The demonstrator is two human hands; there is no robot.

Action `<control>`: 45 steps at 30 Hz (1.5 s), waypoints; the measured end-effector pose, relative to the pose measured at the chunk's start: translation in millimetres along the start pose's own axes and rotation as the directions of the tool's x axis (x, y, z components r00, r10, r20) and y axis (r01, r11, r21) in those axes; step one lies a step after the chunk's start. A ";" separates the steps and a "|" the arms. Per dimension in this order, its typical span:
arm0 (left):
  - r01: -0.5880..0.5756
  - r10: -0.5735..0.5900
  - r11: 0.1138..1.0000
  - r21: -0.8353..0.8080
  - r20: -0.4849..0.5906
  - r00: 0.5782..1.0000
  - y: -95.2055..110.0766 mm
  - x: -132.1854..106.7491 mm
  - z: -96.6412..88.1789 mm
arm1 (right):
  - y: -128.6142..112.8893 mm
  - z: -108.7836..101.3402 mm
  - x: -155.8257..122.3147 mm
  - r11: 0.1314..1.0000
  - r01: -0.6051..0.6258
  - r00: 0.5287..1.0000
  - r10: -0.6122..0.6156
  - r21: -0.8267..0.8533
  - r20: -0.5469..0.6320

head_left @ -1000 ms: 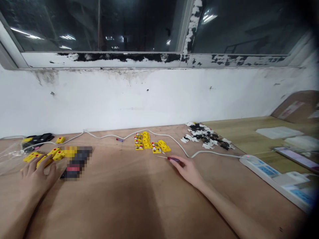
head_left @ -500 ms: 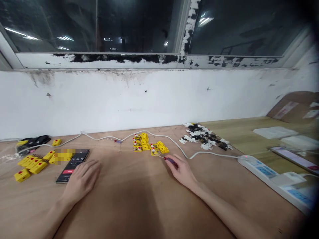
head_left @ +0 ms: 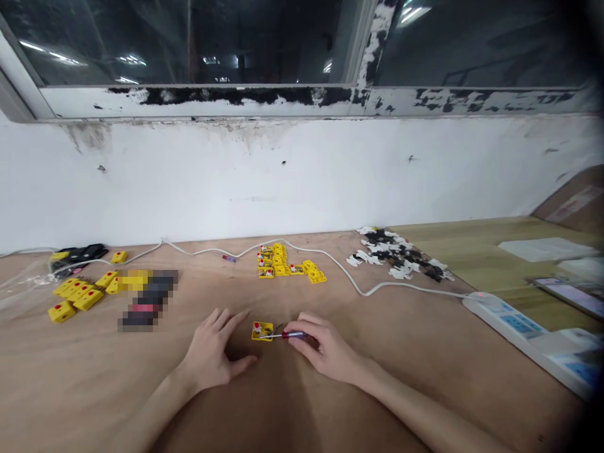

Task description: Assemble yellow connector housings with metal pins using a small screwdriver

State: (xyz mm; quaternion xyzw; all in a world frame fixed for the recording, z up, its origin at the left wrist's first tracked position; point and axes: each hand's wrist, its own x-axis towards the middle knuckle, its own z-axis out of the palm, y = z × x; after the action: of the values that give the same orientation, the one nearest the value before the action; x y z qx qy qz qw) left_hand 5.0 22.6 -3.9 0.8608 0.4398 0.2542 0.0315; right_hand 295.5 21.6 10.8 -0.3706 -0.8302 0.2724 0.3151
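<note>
A small screwdriver (head_left: 292, 336) with a dark red and purple handle is grasped in the right hand (head_left: 325, 349), its handle clenched between thumb and fingers and its thin shaft held out to the left over a yellow connector block (head_left: 262, 331). Whether the tip touches the block cannot be told. The block lies flat on the plywood tabletop (head_left: 292, 402), with a red-topped part on its left side, between the two hands. The left hand (head_left: 212, 349) is held open, palm down on the wood, with the fingers spread, and is just beside the block; nothing is gripped by it. Farther off, a group of yellow connector blocks (head_left: 283, 264) is laid out ahead, and a loose row of similar blocks (head_left: 75, 297) is seen to the left. A pile of black and white pieces (head_left: 396, 261) lies to the right, and a second screwdriver (head_left: 229, 258) lies beyond the hands. A white power strip (head_left: 500, 321) is placed at the right.
</note>
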 end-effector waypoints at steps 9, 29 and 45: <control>0.038 -0.041 0.975 -0.217 -0.009 0.999 -4.1 27.4 12.6 | 10.7 -6.0 -1.9 0.994 -0.030 0.949 0.060 0.102 -0.311; 0.078 -0.088 0.966 -0.247 -0.028 0.996 -26.4 43.3 20.8 | 87.7 -57.4 2.0 0.963 -0.270 0.632 0.183 0.008 -0.753; 0.084 -0.077 0.976 -0.201 0.044 0.996 -24.8 43.9 20.0 | 33.7 -27.9 -9.0 0.964 -0.148 0.918 0.217 0.220 -0.332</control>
State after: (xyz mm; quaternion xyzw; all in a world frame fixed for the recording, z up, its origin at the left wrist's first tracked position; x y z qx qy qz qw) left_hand 17.2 75.0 -10.2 0.8389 0.4456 0.2808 0.1371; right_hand 335.5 40.0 3.0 -0.4579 -0.6918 0.3075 0.4661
